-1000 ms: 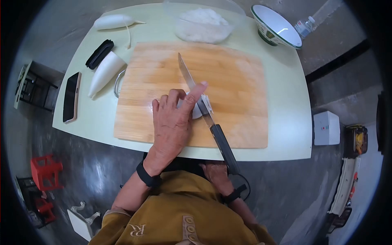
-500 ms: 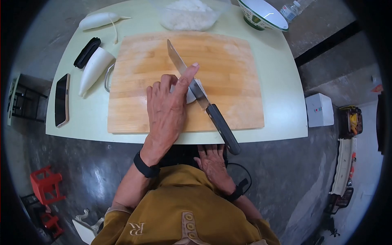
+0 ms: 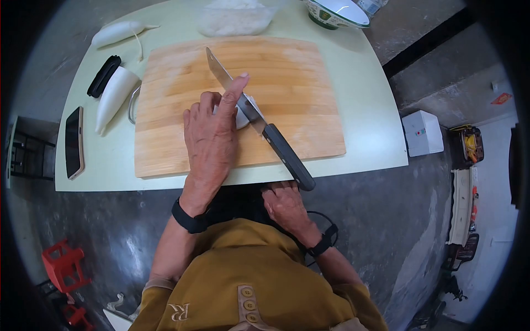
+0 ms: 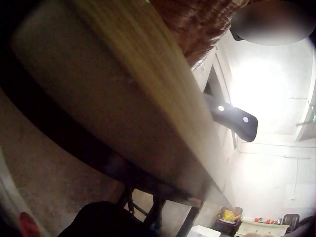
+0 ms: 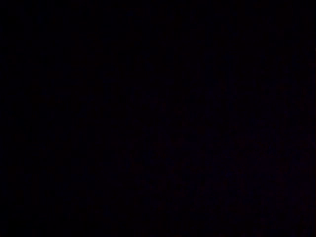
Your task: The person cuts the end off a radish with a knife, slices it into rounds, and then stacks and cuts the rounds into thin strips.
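Observation:
In the head view my left hand (image 3: 211, 135) lies over a white radish piece (image 3: 242, 120) on the wooden cutting board (image 3: 298, 71). Its fingers curl round the piece and hide much of it. The thumb reaches across the blade of a kitchen knife (image 3: 288, 156), which slants over the board beside the piece. No hand is on the knife's black handle, which juts past the table's front edge. My right hand (image 3: 285, 205) rests in my lap just below that edge, its fingertips partly hidden. The left wrist view shows the handle end (image 4: 233, 117) past the board's edge.
Left of the board are a cut radish (image 3: 116, 98), a black case-like object (image 3: 104, 76) and a phone (image 3: 74, 142). A whole radish (image 3: 117, 34) lies farther back. Behind the board stand a clear tub (image 3: 234, 26) of white shreds and a bowl (image 3: 338, 12). The right wrist view is black.
The whole head view has shifted, so the table sits higher and farther left. More of my right hand shows below the table edge. My left hand keeps its place on the radish piece.

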A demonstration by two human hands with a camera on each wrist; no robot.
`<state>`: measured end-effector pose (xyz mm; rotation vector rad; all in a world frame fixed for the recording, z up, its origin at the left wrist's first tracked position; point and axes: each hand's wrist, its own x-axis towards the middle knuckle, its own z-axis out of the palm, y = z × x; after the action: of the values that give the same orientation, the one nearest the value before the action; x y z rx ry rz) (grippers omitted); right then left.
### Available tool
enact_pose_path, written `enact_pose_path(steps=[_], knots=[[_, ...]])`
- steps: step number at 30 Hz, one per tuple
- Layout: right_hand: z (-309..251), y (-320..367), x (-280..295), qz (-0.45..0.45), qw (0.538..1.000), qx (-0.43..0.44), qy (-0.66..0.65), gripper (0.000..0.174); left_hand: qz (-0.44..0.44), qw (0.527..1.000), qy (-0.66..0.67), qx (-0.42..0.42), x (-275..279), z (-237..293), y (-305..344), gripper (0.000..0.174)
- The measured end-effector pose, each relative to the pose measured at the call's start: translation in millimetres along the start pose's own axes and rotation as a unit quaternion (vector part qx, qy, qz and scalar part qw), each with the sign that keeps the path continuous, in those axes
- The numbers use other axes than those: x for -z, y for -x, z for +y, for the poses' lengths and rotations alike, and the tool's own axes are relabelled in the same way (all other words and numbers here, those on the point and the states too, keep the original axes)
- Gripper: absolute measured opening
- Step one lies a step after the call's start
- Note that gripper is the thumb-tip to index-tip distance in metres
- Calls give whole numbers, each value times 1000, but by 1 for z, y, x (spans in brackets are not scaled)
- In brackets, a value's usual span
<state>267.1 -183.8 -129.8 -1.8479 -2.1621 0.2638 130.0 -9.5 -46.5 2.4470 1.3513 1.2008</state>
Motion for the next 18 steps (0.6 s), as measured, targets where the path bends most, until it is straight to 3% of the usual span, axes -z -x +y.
enact_pose_path(steps=[2,9,13,18], knots=[[-5,-2,10,17,1000,17,-17,14,-5,1000,-7,5,2,2,0,71],[-18,-2,35,108,979,155,-74,31,9,1000,-23,-3,-1,1,0,71],[-38,-7,74,73,982,161,-71,24,-11,999,-32,3,3,4,-1,71],[-59,-6,121,103,969,215,-71,56,-6,999,-31,-5,4,5,-2,72]])
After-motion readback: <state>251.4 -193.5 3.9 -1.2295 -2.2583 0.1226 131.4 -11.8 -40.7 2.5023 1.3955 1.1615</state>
